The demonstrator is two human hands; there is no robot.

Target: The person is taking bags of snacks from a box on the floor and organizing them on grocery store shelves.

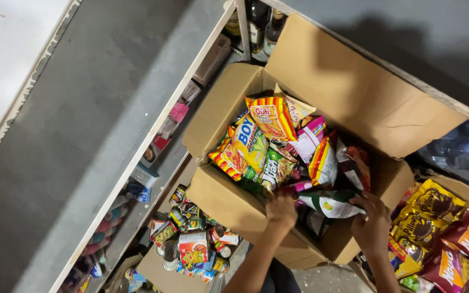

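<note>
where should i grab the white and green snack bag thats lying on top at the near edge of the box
Grip the white and green snack bag by its crimped end nearest the right hand, coming from above on the right. It lies flat across the other packets in the cardboard box, so only its top face and ends are free; the left hand could steady the other end.

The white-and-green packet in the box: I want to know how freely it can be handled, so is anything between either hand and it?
Nothing visible. Both hands are at the white-and-green packet: the right hand touches its right end, the left hand its left end. Other snack bags lie beside and behind it in the cardboard box, none over it.
</note>
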